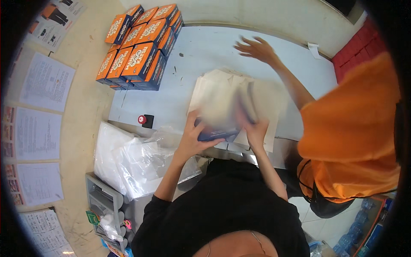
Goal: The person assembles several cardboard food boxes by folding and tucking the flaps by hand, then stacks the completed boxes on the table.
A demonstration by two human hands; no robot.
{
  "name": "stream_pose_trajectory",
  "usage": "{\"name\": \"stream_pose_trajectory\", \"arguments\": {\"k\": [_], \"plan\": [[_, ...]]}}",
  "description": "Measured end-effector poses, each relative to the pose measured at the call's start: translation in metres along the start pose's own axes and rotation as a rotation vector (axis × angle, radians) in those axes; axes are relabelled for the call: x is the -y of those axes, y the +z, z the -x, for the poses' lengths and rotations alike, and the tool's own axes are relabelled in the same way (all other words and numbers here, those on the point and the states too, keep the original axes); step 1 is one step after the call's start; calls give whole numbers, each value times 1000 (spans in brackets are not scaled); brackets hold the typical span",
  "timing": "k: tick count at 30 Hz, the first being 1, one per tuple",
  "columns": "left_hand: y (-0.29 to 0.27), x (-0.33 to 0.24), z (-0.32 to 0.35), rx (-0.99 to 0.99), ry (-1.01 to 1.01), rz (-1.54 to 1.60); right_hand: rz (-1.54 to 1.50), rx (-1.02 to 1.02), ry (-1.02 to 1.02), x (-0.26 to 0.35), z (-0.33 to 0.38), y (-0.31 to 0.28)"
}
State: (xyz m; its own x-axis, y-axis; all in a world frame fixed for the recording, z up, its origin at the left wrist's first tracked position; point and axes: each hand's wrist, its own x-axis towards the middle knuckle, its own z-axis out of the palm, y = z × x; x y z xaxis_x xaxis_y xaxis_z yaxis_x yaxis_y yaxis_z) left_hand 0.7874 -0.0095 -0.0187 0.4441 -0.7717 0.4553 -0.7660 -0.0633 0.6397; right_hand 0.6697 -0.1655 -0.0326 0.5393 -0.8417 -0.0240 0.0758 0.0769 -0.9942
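Bare tabletop (pixel 205 51) passable centre; orange boxes (pixel 139 47) block left, co-worker's arm (pixel 287 79) right.

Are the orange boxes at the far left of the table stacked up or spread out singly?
Stacked. The orange boxes lie flat in tight rows, with more box edges showing beneath the top layer on the grey table.

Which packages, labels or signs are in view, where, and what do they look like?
Orange boxes: stacked at the table's far left, rectangular, orange with dark blue sides.
Dark blue box: held in both hands, blurred.
Wall sheets: left wall, white printed pages.
Plastic bags: left of the hands, clear.
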Motion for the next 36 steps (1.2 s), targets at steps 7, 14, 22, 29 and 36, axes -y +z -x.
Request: {"name": "stream_pose_trajectory", "arguments": {"k": [7, 14, 22, 29, 36], "plan": [[-13, -30, -10, 53, 129, 56, 141, 487, -101, 53, 1, -19], [-20, 43, -16, -333, -555, 1086, -558, 356, 251, 45, 1, -50], [-10, -3, -28, -197, -226, 270, 388, 142, -426, 65, -9, -11], [-19, 15, -15, 20, -423, -47, 960, 444, -258, 20, -11, -54], [65, 87, 15, -359, -417, 38, 507, 249, -263, -73, -9, -20]]}}
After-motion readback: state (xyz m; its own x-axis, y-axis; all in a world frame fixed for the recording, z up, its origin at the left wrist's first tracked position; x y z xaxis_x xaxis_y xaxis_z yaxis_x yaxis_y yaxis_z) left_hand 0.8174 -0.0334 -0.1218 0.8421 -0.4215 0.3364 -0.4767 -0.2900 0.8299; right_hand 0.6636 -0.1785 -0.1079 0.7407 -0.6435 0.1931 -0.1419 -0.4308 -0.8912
